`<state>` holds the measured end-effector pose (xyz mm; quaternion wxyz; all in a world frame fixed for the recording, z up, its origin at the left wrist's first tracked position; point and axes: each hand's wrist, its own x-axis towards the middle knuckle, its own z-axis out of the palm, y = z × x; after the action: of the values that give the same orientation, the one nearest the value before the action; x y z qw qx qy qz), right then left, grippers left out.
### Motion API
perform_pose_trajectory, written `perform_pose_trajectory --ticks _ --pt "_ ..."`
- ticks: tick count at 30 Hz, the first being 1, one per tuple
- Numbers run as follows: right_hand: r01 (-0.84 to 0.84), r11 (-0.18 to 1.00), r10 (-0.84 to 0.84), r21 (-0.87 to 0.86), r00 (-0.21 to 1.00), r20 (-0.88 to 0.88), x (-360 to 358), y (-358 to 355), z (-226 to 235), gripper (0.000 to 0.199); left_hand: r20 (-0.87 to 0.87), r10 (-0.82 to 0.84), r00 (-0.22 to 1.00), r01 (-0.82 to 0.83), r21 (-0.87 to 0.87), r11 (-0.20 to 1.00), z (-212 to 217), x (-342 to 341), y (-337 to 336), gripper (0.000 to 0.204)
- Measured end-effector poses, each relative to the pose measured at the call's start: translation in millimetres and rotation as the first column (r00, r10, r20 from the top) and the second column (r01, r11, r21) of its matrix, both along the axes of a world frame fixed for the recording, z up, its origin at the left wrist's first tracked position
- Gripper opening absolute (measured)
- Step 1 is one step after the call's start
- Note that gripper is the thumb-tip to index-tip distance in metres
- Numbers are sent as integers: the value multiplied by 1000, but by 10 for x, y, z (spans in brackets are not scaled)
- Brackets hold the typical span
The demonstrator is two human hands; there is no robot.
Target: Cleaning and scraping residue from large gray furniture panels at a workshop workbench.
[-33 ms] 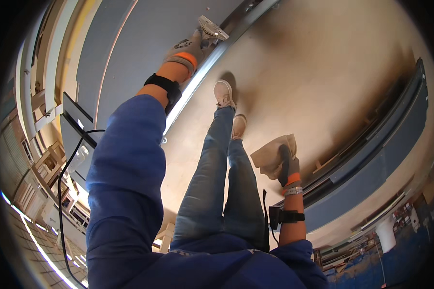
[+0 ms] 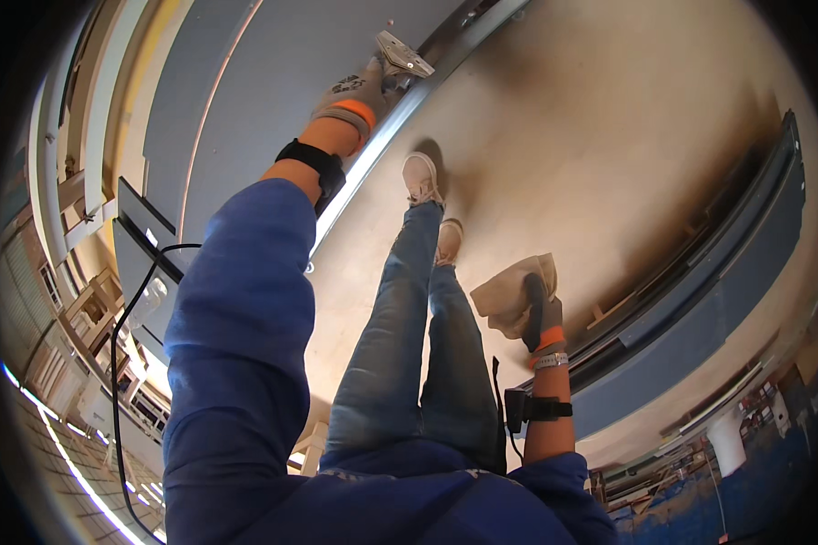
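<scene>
My gloved left hand [image 2: 359, 89] is stretched far forward along the edge of a grey panel [image 2: 273, 86]. It is closed on a flat metal scraper [image 2: 404, 54] with a wide, roughly triangular blade, held at the panel's bright metal-like edge. Part of the grip is hidden by the glove. On the right, low beside my leg, my gloved right hand [image 2: 543, 316] grips a folded beige cloth [image 2: 504, 289], thumb on top, well away from the panel.
Long dark-grey panels [image 2: 700, 318] are stacked on the right. Pale wooden frames [image 2: 100, 118] stand at the left, where a black cable [image 2: 114, 381] hangs beside my arm. My shoes [image 2: 421, 177] are on the tan floor [image 2: 591, 154]. A white bucket-like container [image 2: 727, 442] is at the lower right.
</scene>
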<state>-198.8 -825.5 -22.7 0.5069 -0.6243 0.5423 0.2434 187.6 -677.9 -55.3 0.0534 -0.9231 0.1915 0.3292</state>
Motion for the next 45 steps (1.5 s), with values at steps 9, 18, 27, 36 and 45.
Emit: perform_pose_trajectory --ticks 9,18,27,36,45 --pt "356 923 -361 146 933 8 920 -245 92 56 -47 67 997 -71 -81 994 118 281 -634 37" --pt "230 964 -231 132 973 -1 1460 -478 196 48 -153 112 982 -130 -115 985 96 562 -1080 37" --pt "200 974 -212 110 971 115 1745 -1104 18 60 -132 118 984 -120 -8 993 218 895 -1724 34" --pt "391 884 -423 256 902 85 2214 -2064 16 58 -93 119 988 -125 -57 991 223 1199 -2362 32" --pt "328 935 -337 136 940 50 2269 -2763 -107 60 -242 -214 946 84 -456 886 389 669 -2799 54"
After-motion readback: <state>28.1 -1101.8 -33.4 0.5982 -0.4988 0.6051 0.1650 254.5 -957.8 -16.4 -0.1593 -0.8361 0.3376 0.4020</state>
